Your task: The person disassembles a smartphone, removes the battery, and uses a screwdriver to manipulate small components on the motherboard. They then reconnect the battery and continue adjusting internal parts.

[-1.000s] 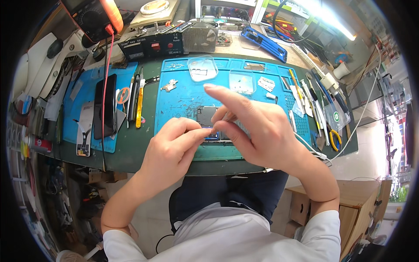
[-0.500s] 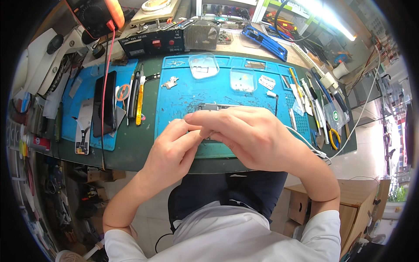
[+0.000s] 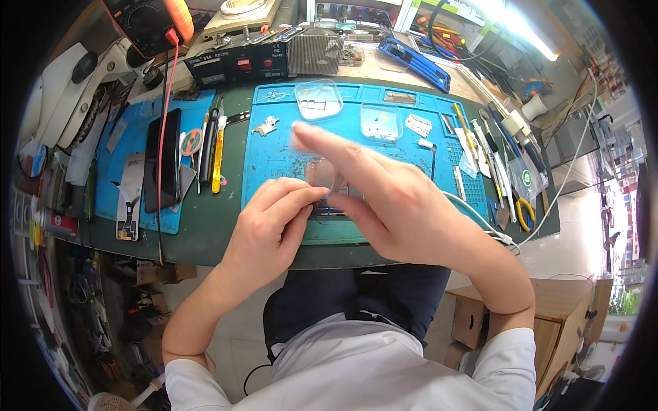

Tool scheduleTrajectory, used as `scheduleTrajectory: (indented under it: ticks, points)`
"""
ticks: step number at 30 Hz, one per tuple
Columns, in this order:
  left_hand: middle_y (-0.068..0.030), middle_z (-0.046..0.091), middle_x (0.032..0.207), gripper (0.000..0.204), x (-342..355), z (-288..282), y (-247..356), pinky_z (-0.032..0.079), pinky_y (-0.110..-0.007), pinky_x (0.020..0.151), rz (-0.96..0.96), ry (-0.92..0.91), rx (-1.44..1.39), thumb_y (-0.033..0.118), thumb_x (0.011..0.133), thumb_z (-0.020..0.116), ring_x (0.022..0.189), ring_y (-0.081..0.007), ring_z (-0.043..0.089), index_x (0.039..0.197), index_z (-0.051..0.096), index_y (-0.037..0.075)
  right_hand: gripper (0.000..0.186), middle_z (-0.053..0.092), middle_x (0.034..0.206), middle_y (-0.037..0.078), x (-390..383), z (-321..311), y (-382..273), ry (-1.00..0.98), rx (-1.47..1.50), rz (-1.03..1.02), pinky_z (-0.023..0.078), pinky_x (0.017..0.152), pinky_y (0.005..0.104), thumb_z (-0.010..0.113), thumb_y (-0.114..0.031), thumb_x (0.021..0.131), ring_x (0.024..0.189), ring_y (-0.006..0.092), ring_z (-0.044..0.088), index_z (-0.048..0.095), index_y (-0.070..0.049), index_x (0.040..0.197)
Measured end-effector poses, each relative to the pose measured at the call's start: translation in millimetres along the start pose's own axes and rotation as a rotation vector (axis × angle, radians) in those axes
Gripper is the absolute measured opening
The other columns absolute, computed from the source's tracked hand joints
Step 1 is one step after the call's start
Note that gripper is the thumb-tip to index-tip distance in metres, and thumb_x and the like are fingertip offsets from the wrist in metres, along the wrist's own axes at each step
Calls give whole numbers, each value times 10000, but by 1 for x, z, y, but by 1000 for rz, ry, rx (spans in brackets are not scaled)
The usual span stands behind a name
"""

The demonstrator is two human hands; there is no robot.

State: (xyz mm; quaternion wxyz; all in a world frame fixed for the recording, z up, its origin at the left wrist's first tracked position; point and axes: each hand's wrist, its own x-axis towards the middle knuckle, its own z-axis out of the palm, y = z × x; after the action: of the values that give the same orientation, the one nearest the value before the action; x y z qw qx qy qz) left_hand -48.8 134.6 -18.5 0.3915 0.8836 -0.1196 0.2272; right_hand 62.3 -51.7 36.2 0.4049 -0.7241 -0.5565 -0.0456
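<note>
Between my hands, over the blue mat (image 3: 274, 161), is a flat phone-like device (image 3: 332, 211); most of it is hidden by my fingers. My left hand (image 3: 271, 216) is closed, its thumb and fingertips pinched at the device's left side. Above the device, my right hand (image 3: 387, 198) is open, with the index finger stretched toward the far left and its tip smeared by motion. Its thumb points at the device from the right; whether it touches cannot be made out.
Two clear plastic trays (image 3: 319, 115) with small parts sit at the mat's far side, near a small metal part (image 3: 265, 126). Tweezers, knives and pliers (image 3: 526, 216) lie on the right. A dark phone (image 3: 162, 161) and a red cable (image 3: 164, 130) are on the left.
My right fingers have lifted from beside my left fingertips and swung away toward the far side, opening out. My left hand stays almost where it was.
</note>
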Motion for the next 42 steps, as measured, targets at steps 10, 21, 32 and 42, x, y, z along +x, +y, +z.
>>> scheduleTrajectory:
  ticks: [10, 21, 32, 42]
  points:
    - [-134, 704, 1098, 258, -1, -1, -1, 565, -415, 866, -15, 2, -10, -84, 921, 697, 1010, -329, 676, 1166, 726, -11, 562, 760, 1145, 153, 2, -11, -3, -136, -197, 96, 621, 778, 419, 779, -118, 918, 959, 338, 765, 601, -78, 1450]
    - [-131, 704, 1090, 238, 0, -1, 1, 561, -420, 851, -10, -6, -5, -85, 924, 695, 1002, -327, 677, 1149, 724, -12, 598, 746, 1081, 120, 1, -7, 2, -65, 37, 42, 606, 754, 405, 740, -63, 945, 949, 324, 751, 561, -90, 1515]
    - [-118, 706, 1098, 246, 1, 0, 2, 561, -414, 846, -25, -6, -24, -95, 923, 679, 996, -322, 672, 1146, 725, -3, 660, 770, 1015, 91, 2, -4, 3, -1, -163, -76, 605, 661, 372, 742, -24, 905, 835, 287, 766, 549, -86, 1533]
    - [-126, 714, 1090, 269, -2, 1, 0, 563, -404, 842, -20, 7, 8, -99, 921, 690, 988, -315, 680, 1167, 736, 1, 628, 803, 1046, 103, 6, -23, 11, 22, 160, 161, 602, 785, 323, 696, -36, 994, 900, 218, 794, 504, -108, 1587]
